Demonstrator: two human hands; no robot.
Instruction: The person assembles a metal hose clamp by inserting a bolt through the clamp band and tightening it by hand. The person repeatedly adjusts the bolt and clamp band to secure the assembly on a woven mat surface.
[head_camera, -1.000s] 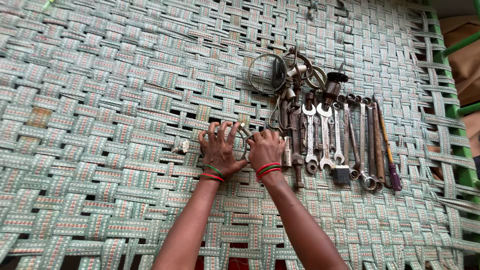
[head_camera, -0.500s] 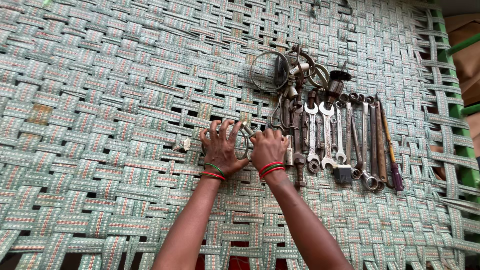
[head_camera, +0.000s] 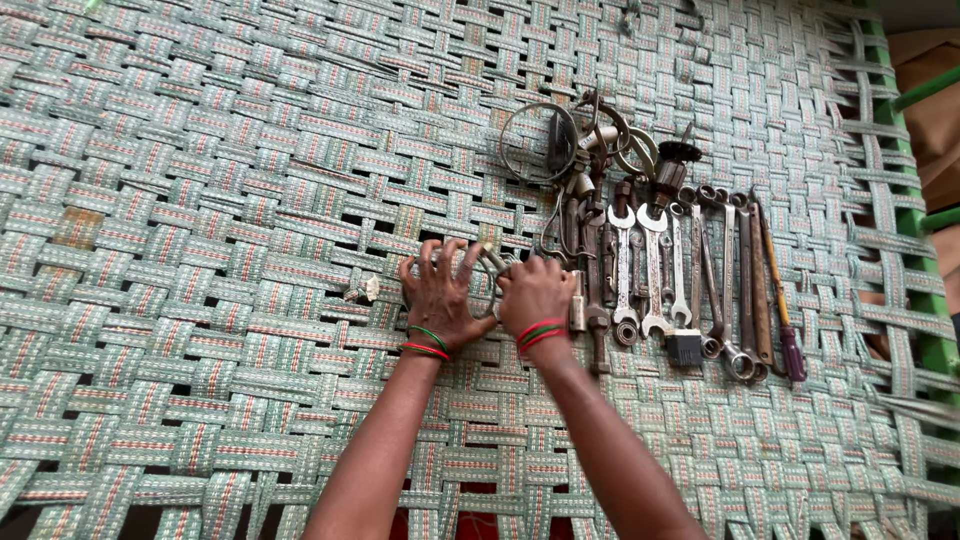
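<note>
Lying between both hands' grip: metal ring (head_camera: 495, 285)

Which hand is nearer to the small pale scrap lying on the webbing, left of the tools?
Left. The left hand lies just right of the pale scrap, fingers spread. The right hand lies farther right, beside the row of wrenches.

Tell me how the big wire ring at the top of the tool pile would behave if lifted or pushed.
The wire ring looks thin and open, so probably light and slightly springy. It lies flat on the woven strap surface, so unlikely to roll, though it may snag in the gaps. It touches the dark metal parts beside it, which might drag along.
</note>
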